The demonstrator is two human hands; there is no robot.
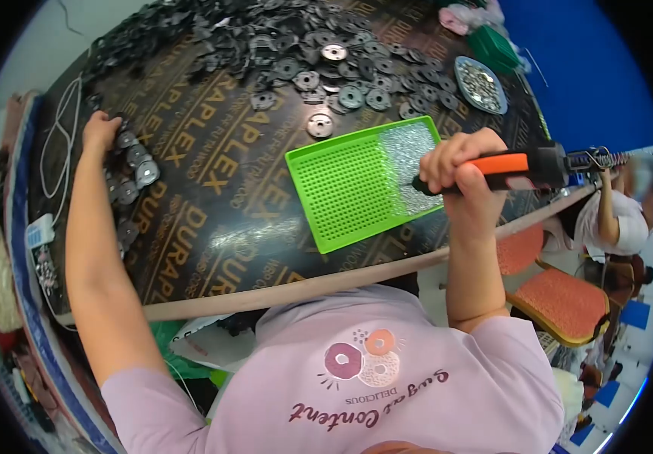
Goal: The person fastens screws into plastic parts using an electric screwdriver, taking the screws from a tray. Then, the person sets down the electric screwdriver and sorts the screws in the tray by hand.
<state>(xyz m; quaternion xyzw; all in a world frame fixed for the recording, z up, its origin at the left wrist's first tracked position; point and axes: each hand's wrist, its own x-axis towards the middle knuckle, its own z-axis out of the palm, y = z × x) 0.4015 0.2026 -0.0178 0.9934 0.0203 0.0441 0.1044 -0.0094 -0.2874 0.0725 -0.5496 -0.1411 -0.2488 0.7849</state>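
My right hand (462,163) is wrapped round an orange-and-black electric screwdriver (511,168), held roughly level above the right end of a green perforated tray (341,189). Its dark tip points left, over a heap of small silvery screws (409,155) in that end of the tray. Far to the left, my left hand (101,130) reaches to the table's edge with its fingers bent together. A small dark part (95,101) shows just past the fingertips; what the fingers hold is hidden. Beside that forearm lies a row of dark round parts with metal discs (145,171).
Many dark round parts (288,68) are heaped along the table's far side. A bowl of small metal pieces (481,85) and a green box (493,49) stand far right. A white cable (58,144) runs down the left edge. Chairs (561,303) and another person (614,216) are at the right.
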